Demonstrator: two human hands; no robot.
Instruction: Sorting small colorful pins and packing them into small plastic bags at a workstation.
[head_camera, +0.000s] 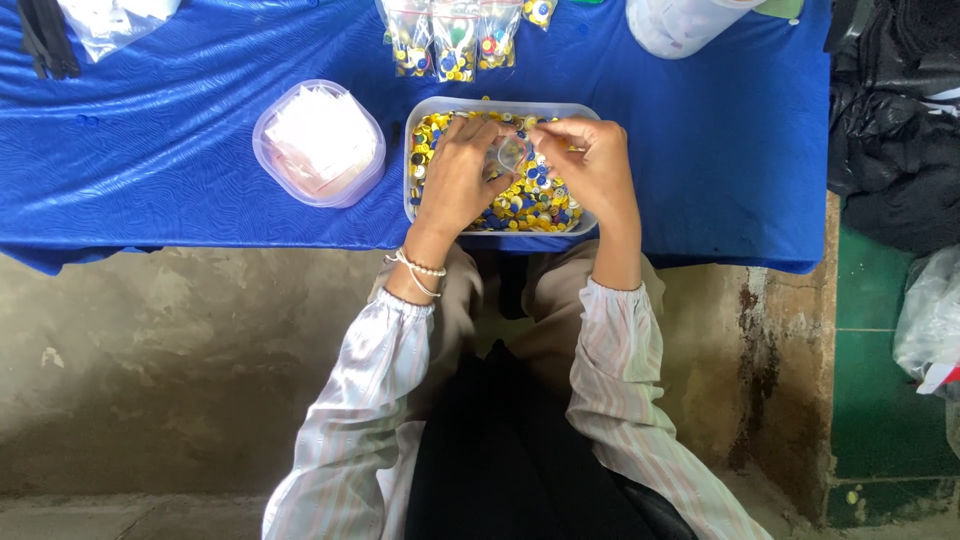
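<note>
Both hands meet over a clear rectangular tray (590, 115) heaped with small yellow, blue and white buttons (525, 205), which sits at the near edge of the desk (180, 140), roughly at its middle. The left hand (455, 178) and the right hand (590, 165) are pinched together on a small clear plastic bag (512, 153), held just above the pile; whether anything is already inside it is too small to tell.

That bag looks thin, limp and slippery, so I judge it is best held by its mouth edges, one side per hand, as here. The buttons are light, hard and smooth, likely to slide and scatter if scooped carelessly.

Wrists come in from the near edge, forearms angled inward, fingers curled down with the tips close together. A beaded bracelet (420, 268) circles the left wrist, and pale striped sleeves (610, 360) cover both forearms.

To the left of the tray stands a round lidded container (318, 143) with pale contents. Filled bags of buttons (455, 40) lie beyond the tray near the far edge.
</note>
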